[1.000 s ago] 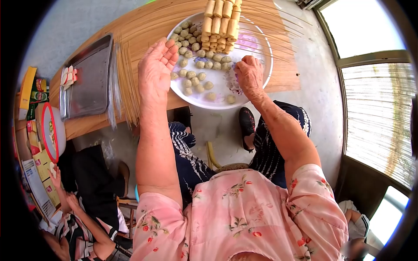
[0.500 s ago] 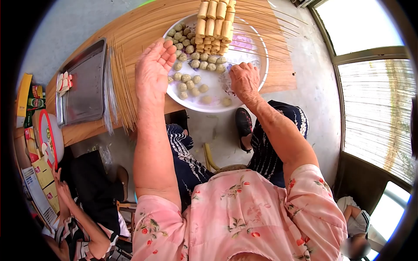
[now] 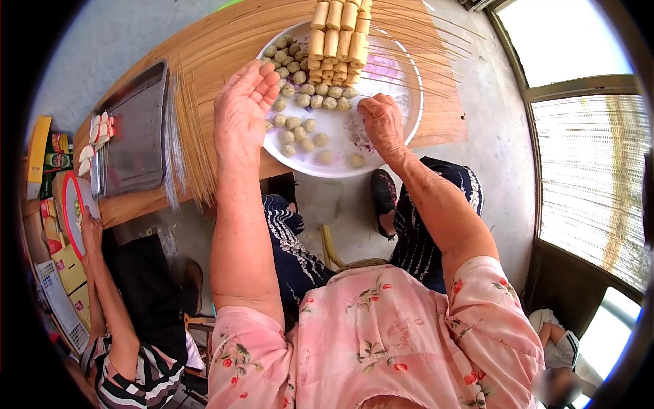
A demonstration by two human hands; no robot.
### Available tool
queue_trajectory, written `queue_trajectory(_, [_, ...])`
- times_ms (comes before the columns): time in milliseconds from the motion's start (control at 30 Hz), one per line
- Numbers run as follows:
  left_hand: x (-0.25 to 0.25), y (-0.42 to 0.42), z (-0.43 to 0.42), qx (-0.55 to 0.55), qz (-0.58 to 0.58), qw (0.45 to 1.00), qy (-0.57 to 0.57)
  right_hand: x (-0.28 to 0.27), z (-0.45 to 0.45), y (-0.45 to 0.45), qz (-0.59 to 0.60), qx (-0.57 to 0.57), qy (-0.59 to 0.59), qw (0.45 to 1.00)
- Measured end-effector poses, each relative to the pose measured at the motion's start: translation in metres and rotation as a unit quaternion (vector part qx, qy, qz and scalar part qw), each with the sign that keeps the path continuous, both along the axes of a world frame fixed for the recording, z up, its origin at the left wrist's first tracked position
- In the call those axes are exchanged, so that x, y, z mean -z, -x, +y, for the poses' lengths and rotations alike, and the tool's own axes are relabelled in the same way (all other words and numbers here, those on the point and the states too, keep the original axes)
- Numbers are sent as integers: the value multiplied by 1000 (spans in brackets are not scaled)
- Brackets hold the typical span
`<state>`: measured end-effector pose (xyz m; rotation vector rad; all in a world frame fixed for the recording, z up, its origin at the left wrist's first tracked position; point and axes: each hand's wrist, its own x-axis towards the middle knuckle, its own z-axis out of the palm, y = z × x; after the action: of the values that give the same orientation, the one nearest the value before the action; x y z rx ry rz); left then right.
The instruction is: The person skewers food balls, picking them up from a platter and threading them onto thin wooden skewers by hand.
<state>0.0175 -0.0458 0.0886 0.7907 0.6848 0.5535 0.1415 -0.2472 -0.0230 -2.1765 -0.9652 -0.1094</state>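
My left hand (image 3: 243,102) is held palm up at the left side of a white round tray (image 3: 411,126), its fingers extended and slightly curled with nothing visible in them. My right hand (image 3: 383,119) is closed in a pinch over the tray's right part; whatever its fingertips grip is too small to make out. Just left of those fingertips lies a straight row of greenish-grey balls (image 3: 330,103). More balls (image 3: 300,133) are scattered below, and others are heaped at the upper left. Behind stands a stack of tan rolls (image 3: 332,44) with thin skewers (image 3: 415,48) sticking out to the right.
Loose skewers (image 3: 191,136) lie along the table (image 3: 157,61) beside a metal tray (image 3: 133,129) with red-and-white pieces (image 3: 102,128) at its edge. At lower left, a co-worker's hand (image 3: 90,232) is at a red-rimmed basin (image 3: 66,204). A window (image 3: 586,170) is on the right.
My hands have hardly moved. The co-worker's hand has moved up to the red-rimmed basin, and more red-and-white pieces show at the metal tray's left edge.
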Motion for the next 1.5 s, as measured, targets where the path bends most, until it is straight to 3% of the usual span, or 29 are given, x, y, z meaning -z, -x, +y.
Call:
queue_trajectory(400, [5, 9, 14, -16, -7, 1000, 6, -14, -10, 6, -66, 41, 22, 997])
queue_trajectory(767, [6, 28, 1, -36, -7, 999, 4, -72, -50, 23, 97, -90, 32, 991])
queue_trajectory(967, [2, 58, -9, -80, -7, 997, 17, -54, -53, 14, 101, -142, 142, 974])
queue_trajectory(1133, [7, 109, 5, -130, -7, 991, 13, -31, -37, -10, 107, -119, 136, 978])
queue_trajectory(1200, [16, 134, 10, -152, 6, 988, 7, -34, -33, -12, 140, -98, 156, 973])
queue_trajectory(1300, [44, 168, 8, -179, 45, 983, 6, -32, -33, -8, 43, -101, 97, 989])
queue_trajectory(1500, [101, 212, -25, -201, 164, 965, 36, -56, -39, 5, 139, -141, 90, 976])
